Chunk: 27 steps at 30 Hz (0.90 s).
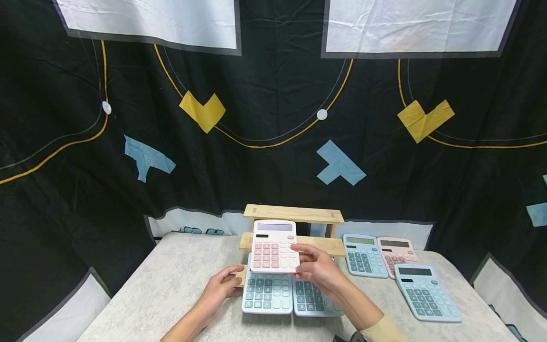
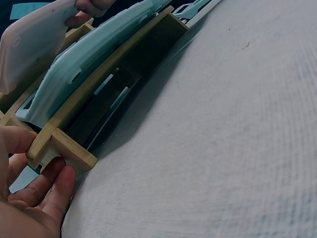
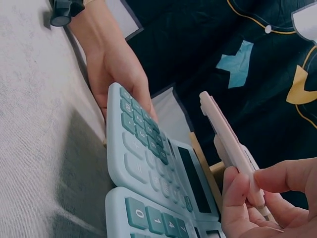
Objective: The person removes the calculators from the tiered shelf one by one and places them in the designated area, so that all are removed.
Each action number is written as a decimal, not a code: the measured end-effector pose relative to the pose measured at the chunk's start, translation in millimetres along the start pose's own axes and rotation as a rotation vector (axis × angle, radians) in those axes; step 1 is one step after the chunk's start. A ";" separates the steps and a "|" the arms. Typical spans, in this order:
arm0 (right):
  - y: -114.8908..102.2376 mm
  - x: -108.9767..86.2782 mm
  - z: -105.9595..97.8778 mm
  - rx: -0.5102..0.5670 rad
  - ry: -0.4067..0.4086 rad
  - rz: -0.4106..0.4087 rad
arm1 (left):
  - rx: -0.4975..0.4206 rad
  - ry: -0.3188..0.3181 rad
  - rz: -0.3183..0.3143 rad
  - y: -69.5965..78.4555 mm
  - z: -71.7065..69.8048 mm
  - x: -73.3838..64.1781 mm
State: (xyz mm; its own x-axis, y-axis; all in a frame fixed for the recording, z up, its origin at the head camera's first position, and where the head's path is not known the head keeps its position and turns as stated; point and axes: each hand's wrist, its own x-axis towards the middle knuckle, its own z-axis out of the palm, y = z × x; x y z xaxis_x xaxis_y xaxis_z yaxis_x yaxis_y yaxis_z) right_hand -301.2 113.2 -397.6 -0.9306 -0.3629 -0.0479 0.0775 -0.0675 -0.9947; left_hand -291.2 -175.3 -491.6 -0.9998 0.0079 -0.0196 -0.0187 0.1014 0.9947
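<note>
My right hand (image 1: 319, 270) pinches the right edge of a white calculator with pink keys (image 1: 267, 236), thumb on one face and fingers on the other in the right wrist view. It is held in front of the stepped wooden rack (image 1: 295, 213), overlapping its middle shelf. Two light blue calculators (image 1: 278, 303) (image 1: 315, 306) lean side by side on the rack's lowest tier. With thumb and fingers, my left hand (image 1: 219, 290) grips the left end of that tier; the left wrist view shows the wooden end (image 2: 74, 148) between them.
Right of the rack, a blue calculator (image 1: 365, 256) and a pink calculator (image 1: 395, 254) lie side by side. Nearer the front, another blue calculator (image 1: 427, 292) lies on the pale tabletop (image 1: 154, 285). A black curtain (image 1: 273, 175) with taped shapes hangs behind the table.
</note>
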 end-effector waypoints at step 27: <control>-13.0 -30.0 -34.0 -0.053 0.075 0.025 | 0.014 0.031 -0.031 -4.1 0.2 5.4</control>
State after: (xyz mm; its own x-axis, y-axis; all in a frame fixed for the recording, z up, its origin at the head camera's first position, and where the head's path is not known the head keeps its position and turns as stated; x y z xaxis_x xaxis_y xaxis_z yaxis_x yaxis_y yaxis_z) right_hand -286.4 156.5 -386.4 -0.9529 -0.2933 -0.0776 0.0841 -0.0095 -0.9964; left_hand -296.4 -175.5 -495.8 -0.9985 -0.0267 -0.0470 -0.0498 0.1151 0.9921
